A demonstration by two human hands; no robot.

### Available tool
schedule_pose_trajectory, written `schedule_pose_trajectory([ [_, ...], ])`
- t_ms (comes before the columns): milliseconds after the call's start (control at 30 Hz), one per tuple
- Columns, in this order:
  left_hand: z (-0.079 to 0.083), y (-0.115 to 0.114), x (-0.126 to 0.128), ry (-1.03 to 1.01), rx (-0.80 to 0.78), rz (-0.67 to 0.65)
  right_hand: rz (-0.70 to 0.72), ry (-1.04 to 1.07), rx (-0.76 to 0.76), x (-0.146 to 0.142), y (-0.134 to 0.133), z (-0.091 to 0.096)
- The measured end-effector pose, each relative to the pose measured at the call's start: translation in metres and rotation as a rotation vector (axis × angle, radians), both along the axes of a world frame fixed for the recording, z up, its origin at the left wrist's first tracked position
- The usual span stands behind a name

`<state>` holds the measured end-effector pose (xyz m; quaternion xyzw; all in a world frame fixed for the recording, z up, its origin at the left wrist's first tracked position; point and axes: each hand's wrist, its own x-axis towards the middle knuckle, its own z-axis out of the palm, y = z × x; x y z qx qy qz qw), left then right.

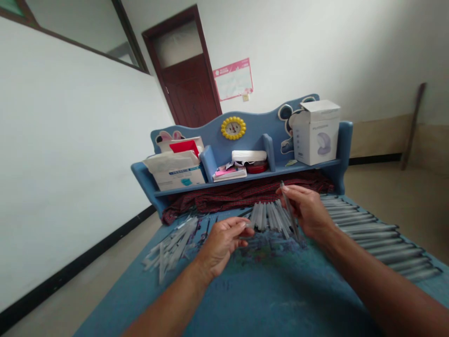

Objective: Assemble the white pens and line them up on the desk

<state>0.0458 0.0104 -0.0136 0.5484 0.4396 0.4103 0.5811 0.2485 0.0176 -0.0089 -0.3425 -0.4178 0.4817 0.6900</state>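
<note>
My right hand (308,208) grips a slim clear-barrelled pen (289,206) between thumb and fingers, tilted with its upper end leaning left. To its left, my left hand (226,241) is closed in a pinch; a small pale tip shows at the fingertips, too blurred to name. Between and behind the hands lies a fan of translucent pen barrels (260,216) on the blue table (266,290). A looser heap of clear barrels (171,248) is left of my left hand. Beyond my right forearm, several pens with dark ends (379,236) lie side by side.
A blue shelf (245,179) stands along the table's back, with a white box (315,135), a mask carton (180,178) and stacked papers (229,174) on it. Red checked cloth (224,199) lies bunched beneath. Thin dark pieces (206,227) are scattered near the left heap.
</note>
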Motion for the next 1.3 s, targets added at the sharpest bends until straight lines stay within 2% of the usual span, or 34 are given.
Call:
schedule_pose_trajectory([
  [100, -0.002, -0.008, -0.007, -0.119, -0.105, -0.003, 0.04, -0.014, -0.019, -0.012, -0.008, 0.001],
  [267, -0.006, -0.011, -0.016, -0.242, -0.169, -0.023, 0.182, 0.062, 0.023, -0.027, -0.015, -0.004],
  [500, -0.008, -0.011, -0.021, -0.372, -0.219, 0.009, 0.122, 0.113, 0.024, -0.026, -0.013, -0.011],
  [1300, -0.009, -0.013, -0.019, -0.414, -0.233, 0.011, 0.118, 0.136, 0.029, -0.024, -0.012, -0.013],
])
